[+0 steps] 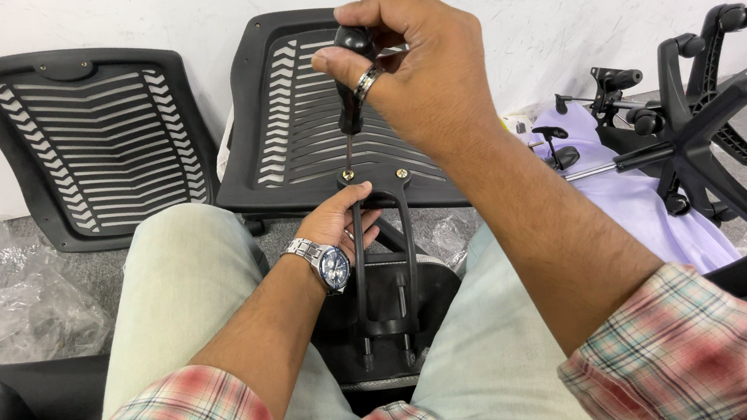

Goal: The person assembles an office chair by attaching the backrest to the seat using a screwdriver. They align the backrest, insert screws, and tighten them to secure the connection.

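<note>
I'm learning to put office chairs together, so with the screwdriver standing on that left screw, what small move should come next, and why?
Probably keep turning the black-handled screwdriver with the right hand. Its tip sits on the left brass-coloured screw of the black metal bracket, which the left hand steadies against the black slatted plastic chair back. Whether that screw is fully seated cannot be told.

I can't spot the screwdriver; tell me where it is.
Head view, upper centre: the screwdriver stands upright in the right hand, tip on a screw of the bracket.
</note>
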